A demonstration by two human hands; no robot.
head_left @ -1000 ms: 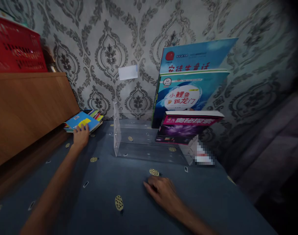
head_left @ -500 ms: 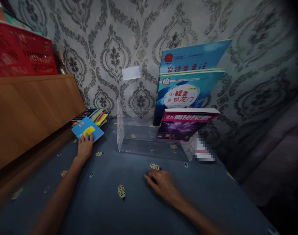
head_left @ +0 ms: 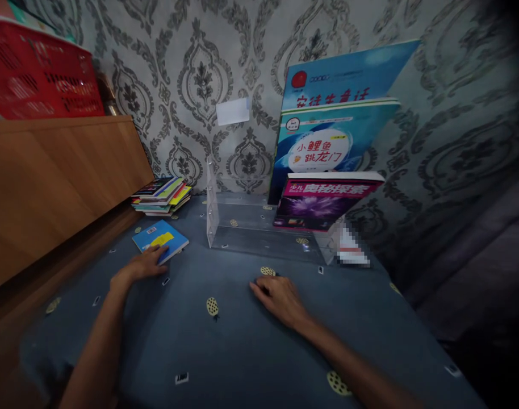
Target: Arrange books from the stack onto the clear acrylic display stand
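My left hand is at the near edge of a thin blue book with a yellow patch and a barcode. Its fingers lie over the cover, and the thumb is by the near corner. My right hand rests on the tablecloth, loosely curled with thumb and forefinger apart, holding nothing. Beyond it stands a clear plastic tiered rack. On its right side lean a tall blue book, a teal picture book and a purple-and-black book.
A stack of books lies at the back left, beside a wooden cabinet with a red basket on top. Patterned cloth covers the table. A blurred white item sits right of the rack. Patterned wallpaper rises behind.
The blue book has come off the stack toward me and now lies in front of it, with my left hand still on it. My right hand has stayed in place. The view has shifted slightly.
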